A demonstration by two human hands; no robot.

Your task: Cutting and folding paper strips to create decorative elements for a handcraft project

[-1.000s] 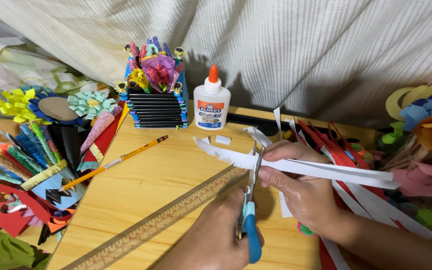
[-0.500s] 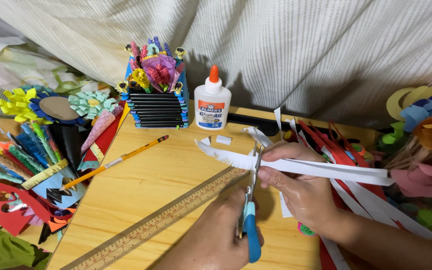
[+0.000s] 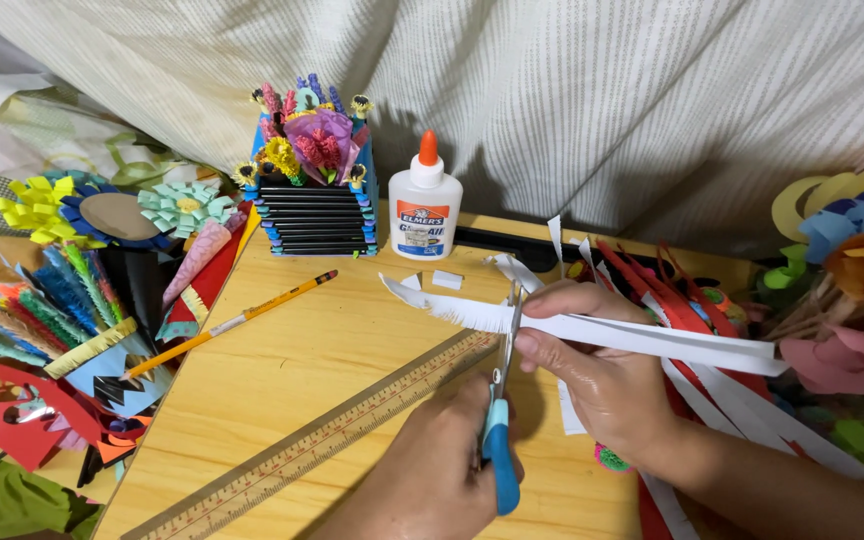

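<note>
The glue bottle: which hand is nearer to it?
The right hand, holding the white paper strip, is nearer the glue bottle. The left hand, holding the scissors, is lower, farther from it.

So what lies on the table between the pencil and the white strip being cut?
In the head view, only bare wooden table lies between the pencil and the white paper strip; two small white paper scraps sit just beyond that stretch.
</note>
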